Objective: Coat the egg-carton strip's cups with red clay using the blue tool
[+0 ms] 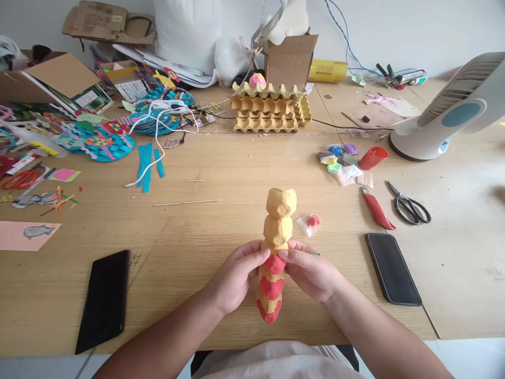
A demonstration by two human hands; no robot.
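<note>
Between my two hands is a strip of egg carton, held upright over the front part of the table. Its upper cups are bare yellow-tan, while red clay covers parts of the lower ones. My left hand grips the strip's left edge, thumb on the front near its middle. From the right side my right hand grips it at the same height, thumb pressed near the topmost red patch. The other fingers are largely hidden behind the strip. Just beyond my right hand lies a small clear bag with red clay.
Black scissors, a red-handled cutter and a phone lie right; a black tablet lies left. Clay packets sit near a red cup. Egg cartons stand behind, a white fan far right.
</note>
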